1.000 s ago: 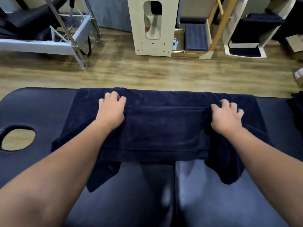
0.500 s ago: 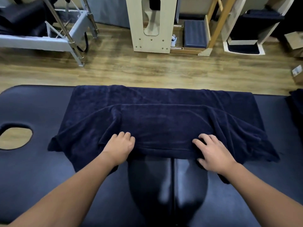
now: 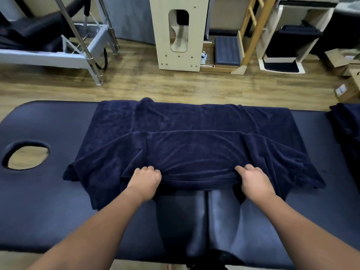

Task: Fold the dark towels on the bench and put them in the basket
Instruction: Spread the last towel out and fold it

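— Hands first: left hand [image 3: 145,180] and right hand [image 3: 253,179] each have their fingers curled round the near hem of the towel [image 3: 194,152], so both grips are closed on cloth, well apart from each other.

— And the towel itself?

— It lies spread across the padded surface [image 3: 48,201], its far edge along the far rim. The near part is doubled over, and both outer corners sag loose beside the hands.

— So what could spoil the fold?

— Those loose corners, I judge. The hands hold only the middle stretch of the hem; if they carry it forward, the ends may trail and bunch, leaving a crooked fold.

— Anything else?

— The smooth padding may let the whole towel slide toward the far rim and onto the wood floor [image 3: 175,88] if it is pushed rather than lifted. Also a hump sits on the far edge, which could set a crease.

— More work waiting?

— Another dark towel [image 3: 348,123] lies at the right end. No basket shows.
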### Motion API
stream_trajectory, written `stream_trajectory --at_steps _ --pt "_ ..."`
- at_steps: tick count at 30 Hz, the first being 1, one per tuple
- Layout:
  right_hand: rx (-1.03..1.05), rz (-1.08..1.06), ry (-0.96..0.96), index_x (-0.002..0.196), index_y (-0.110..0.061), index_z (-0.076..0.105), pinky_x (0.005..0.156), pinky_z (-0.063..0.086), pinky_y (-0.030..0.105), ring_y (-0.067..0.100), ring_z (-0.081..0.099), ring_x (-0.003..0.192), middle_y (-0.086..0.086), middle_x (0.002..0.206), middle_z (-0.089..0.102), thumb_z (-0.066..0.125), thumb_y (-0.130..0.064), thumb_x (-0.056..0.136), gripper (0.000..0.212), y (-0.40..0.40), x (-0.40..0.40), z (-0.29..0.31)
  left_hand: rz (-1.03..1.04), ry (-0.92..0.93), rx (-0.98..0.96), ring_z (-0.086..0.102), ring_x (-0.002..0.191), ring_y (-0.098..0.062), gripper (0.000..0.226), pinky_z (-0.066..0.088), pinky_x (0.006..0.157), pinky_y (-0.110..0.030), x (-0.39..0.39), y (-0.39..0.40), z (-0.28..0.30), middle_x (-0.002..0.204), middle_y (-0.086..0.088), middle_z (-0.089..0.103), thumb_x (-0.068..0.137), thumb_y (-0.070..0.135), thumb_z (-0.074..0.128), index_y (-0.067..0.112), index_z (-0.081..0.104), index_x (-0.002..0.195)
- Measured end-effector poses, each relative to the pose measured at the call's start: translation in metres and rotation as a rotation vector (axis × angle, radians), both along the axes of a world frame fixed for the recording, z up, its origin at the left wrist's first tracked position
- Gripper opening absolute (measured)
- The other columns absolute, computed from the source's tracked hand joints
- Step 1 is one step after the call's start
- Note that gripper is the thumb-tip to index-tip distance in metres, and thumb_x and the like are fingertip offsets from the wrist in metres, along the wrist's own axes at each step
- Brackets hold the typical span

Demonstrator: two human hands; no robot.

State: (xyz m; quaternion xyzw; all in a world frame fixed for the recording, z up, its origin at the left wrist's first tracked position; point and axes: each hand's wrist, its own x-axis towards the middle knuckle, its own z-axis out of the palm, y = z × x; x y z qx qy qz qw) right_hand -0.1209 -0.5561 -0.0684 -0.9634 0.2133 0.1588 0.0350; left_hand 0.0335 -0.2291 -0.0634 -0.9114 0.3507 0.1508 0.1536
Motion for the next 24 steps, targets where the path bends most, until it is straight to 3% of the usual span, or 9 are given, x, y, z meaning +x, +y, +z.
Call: stream_trajectory --at_steps 18,22,24 --pt "0.013 -0.084 0.029 0.15 -0.031 0.035 0.072 0.04 0.025 0.018 0.04 0.09 -0.005 0.118 0.049 0.049 0.001 0.088 0.07 0.085 -0.17 -0.001 -0.066 0.089 -0.061 0.059 0.099 -0.028 0.021 0.035 0.073 -0.035 -0.144 0.08 0.006 0.112 -0.007 0.058 0.086 0.012 0.051 0.014 0.053 0.107" --pt "0.052 -0.059 0.007 0.139 -0.032 0.044 0.078 0.05 0.029 0.016 0.047 0.106 -0.008 0.117 0.05 0.05 -0.004 0.086 0.06 0.08 -0.188 0.01 -0.077 0.223 -0.144 0.059 0.099 -0.027 0.009 0.047 0.078 -0.036 -0.134 0.089 0.018 0.105 -0.004 0.057 0.086 0.015 0.051 0.015 0.056 0.093" --pt "0.031 -0.038 0.056 0.129 -0.032 0.052 0.078 0.049 0.03 0.016 0.048 0.11 -0.008 0.118 0.054 0.049 -0.005 0.086 0.051 0.068 -0.187 0.018 -0.068 0.28 -0.168 0.061 0.099 -0.025 0.013 0.051 0.082 -0.041 -0.123 0.091 0.023 0.104 0.0 0.061 0.086 0.017 0.053 0.018 0.063 0.095"
